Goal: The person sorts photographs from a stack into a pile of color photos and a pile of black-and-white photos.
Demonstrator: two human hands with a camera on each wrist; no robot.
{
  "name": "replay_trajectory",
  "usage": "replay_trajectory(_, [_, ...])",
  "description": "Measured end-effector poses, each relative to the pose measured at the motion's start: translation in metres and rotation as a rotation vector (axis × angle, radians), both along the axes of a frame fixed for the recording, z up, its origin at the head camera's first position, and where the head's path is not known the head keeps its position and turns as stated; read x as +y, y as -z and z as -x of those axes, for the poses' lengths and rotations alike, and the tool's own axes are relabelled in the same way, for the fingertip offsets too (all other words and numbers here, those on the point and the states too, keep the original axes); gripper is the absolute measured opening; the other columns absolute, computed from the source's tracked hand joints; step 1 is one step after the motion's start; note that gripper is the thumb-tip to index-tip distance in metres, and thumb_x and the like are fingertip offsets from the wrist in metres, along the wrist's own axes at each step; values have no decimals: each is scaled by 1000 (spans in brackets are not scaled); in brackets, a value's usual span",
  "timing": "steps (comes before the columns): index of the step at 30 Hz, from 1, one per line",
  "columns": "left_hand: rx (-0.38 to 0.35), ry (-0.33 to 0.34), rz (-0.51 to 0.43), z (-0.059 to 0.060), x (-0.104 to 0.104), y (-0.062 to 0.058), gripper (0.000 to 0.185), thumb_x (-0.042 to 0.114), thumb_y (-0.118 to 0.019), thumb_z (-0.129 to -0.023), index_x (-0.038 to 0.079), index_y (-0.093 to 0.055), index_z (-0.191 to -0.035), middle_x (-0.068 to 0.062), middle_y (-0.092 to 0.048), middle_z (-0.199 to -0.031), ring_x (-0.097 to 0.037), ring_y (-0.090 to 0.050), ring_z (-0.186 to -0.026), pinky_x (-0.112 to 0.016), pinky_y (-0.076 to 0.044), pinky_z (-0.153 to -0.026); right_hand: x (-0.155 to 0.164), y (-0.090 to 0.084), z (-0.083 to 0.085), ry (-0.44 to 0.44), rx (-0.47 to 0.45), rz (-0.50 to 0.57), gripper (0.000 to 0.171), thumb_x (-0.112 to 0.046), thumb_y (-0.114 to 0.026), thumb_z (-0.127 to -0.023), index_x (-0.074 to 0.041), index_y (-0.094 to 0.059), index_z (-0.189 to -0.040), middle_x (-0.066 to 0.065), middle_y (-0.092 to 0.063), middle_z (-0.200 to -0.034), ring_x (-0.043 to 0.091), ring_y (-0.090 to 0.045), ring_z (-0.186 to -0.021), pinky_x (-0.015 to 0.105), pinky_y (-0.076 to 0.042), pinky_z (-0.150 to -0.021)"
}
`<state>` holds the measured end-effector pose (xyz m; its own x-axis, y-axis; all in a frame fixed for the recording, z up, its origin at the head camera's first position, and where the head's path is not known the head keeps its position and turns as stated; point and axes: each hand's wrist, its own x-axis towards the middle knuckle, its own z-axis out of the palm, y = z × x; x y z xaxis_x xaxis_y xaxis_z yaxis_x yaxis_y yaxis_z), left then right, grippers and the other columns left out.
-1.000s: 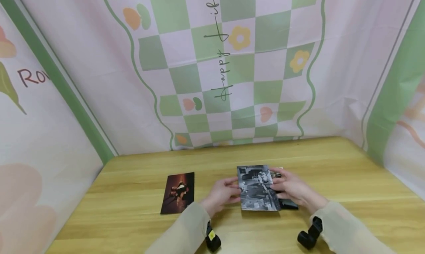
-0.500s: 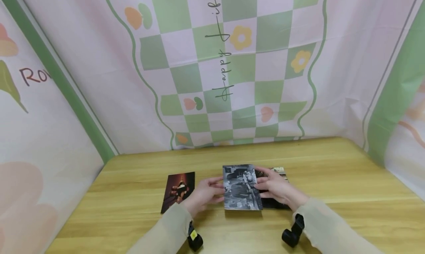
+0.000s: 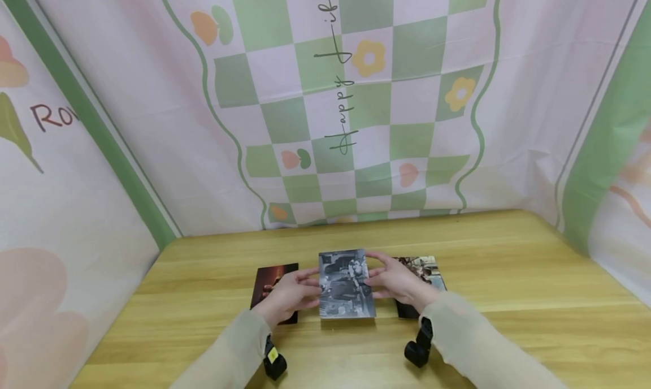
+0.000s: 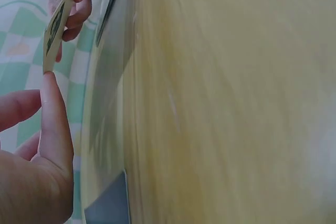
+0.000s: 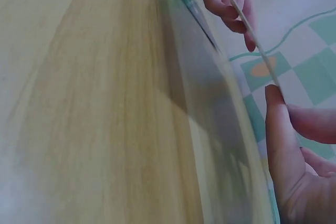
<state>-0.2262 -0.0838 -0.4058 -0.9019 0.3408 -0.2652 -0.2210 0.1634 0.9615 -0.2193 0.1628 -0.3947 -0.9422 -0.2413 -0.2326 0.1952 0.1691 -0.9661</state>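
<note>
A thin card photograph (image 3: pixel 347 284) with a black-and-white print and a slight sheen rests above a wooden table (image 3: pixel 508 276), pale yellow, smooth and lightly glossy with visible grain. At 9 o'clock of it lies a dark, glossy photo print (image 3: pixel 269 279) (reddish tones). Behind hangs a matt, faintly creased printed cloth backdrop (image 3: pixel 356 95); both sleeves (image 3: pixel 458 344) look like soft beige fabric.

A wooden counter (image 3: pixel 508 276) is filling the lower part of the head view, its pale grain running sideways under even light. Printed cloth (image 3: pixel 371 95) in pink and green checks, with flowers and script lettering, is hanging behind and along both sides.
</note>
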Motion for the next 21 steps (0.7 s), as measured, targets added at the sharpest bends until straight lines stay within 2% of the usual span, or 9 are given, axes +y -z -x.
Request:
replay_trajectory(5, [13,-4,31,2,-6,2,55,1,-58,-91,3,-39,-143,-19,-54,-121,-15,-62,-86,-26,-59,-72,-10,2,5,11,-1,-24,71,9,-53,-89,-5,-19,-150,27,-49,-121,14,-60,-73,24,-56,-56])
replay_trajectory(11, [21,-46,92,6,-7,4,53,-3,-58,-90,1,-42,-140,-18,-59,-114,-15,-65,-86,-28,-60,-72,-18,7,11,34,4,-100,70,9,-55,-87,-6,-25,-148,30,-46,-127,20,-62,-84,30,-58,-60])
replay_trajectory(16, [23,-61,138,10,-8,5,54,-5,-59,-88,1,-43,-140,-16,-60,-108,-14,-64,-80,-27,-60,-69,-24,9,13,32,1,-138,68,11,-55,-87,-4,-27,-147,28,-50,-118,23,-61,-84,33,-59,-61])
replay_trajectory(21, [36,-63,157,12,-8,6,54,-7,-59,-87,0,-44,-139,-15,-59,-103,-14,-62,-77,-28,-60,-67,-27,9,16,56,-15,-164,67,10,-56,-87,-5,-31,-146,26,-53,-115,23,-62,-87,34,-59,-60])
